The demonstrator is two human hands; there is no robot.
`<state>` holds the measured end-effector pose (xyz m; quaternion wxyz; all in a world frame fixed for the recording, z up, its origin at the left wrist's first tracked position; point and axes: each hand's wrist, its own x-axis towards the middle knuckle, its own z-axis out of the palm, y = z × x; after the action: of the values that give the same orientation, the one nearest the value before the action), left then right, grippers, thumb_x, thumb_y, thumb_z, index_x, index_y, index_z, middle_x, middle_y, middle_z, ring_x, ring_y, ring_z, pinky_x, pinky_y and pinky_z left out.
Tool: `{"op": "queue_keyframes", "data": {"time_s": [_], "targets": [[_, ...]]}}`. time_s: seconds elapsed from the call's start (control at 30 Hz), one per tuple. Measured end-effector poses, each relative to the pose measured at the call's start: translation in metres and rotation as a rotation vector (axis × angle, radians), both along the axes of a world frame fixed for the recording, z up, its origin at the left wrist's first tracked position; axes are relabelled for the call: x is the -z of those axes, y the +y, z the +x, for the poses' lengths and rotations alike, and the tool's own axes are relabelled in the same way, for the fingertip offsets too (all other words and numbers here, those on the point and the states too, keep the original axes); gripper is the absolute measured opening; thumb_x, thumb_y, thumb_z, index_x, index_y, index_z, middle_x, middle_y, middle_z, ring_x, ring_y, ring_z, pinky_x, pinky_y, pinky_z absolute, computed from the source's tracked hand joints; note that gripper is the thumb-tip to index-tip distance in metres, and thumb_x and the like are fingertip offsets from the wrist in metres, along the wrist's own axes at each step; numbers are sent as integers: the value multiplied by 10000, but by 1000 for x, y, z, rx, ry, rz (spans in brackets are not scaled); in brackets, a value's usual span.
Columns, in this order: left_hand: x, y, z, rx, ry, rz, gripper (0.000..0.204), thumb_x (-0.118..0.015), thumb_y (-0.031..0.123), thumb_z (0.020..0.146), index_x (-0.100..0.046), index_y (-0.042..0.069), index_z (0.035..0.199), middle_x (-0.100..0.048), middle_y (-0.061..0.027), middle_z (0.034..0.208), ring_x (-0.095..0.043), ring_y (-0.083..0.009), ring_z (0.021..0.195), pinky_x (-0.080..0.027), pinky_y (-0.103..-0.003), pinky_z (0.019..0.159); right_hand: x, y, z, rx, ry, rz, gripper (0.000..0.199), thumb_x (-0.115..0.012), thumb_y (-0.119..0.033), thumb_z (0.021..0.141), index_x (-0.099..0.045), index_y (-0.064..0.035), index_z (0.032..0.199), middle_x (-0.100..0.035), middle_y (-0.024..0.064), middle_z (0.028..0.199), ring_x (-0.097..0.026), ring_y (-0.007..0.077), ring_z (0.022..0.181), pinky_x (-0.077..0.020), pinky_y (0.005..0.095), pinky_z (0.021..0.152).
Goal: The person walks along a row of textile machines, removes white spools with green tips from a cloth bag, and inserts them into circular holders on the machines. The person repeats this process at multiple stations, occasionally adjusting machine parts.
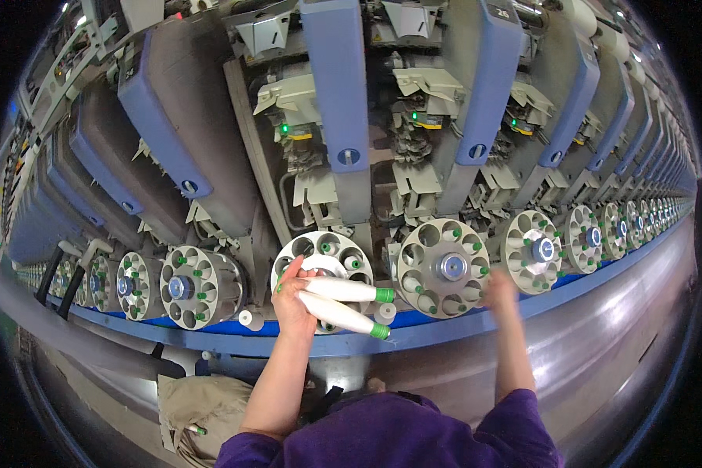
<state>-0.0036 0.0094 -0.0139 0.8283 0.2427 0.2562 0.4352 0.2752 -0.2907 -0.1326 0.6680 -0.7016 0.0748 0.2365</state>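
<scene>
Two white yarn bobbins with green tips, an upper bobbin [345, 290] and a lower bobbin [339, 313], lie side by side in my left hand [290, 303]. Its fingers are closed round their left ends, and the green tips point right. Behind them is a round white bobbin magazine [299, 251], partly covered by the hand and bobbins; some of its pockets hold bobbins. To its right stands another magazine [430, 256] with a blue hub and green tips in several pockets. My right hand [501, 293], smeared by motion, is beside that magazine's lower right edge; its fingers cannot be made out.
Similar magazines [540, 226] run along both sides below tall blue machine panels [335, 86]. A blue rail [351, 345] curves along the front, with small pale cones [251, 320] near it. At lower left are a beige cloth bag [210, 402] and black-gripped handles [51, 281].
</scene>
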Motion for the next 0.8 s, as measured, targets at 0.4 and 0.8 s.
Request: {"op": "queue_keyframes", "data": {"time_s": [0.4, 0.8], "targets": [[-7, -8, 40, 171, 18, 130, 609, -514, 41, 666, -409, -52, 1258, -487, -88, 871, -534, -237, 833, -493, -435, 839, -70, 61, -77, -972, 52, 326, 306, -556, -157, 873, -526, -76, 1167, -561, -3, 747, -549, 113, 604, -461, 253, 536], [9, -26, 66, 256, -10, 21, 621, -457, -17, 677, -357, -44, 1289, -453, -35, 838, -500, -176, 776, -487, -439, 832, -82, 38, -67, -1196, 272, 570, 202, -557, -310, 899, -524, -121, 962, -482, -46, 673, -475, 89, 626, -411, 235, 453]]}}
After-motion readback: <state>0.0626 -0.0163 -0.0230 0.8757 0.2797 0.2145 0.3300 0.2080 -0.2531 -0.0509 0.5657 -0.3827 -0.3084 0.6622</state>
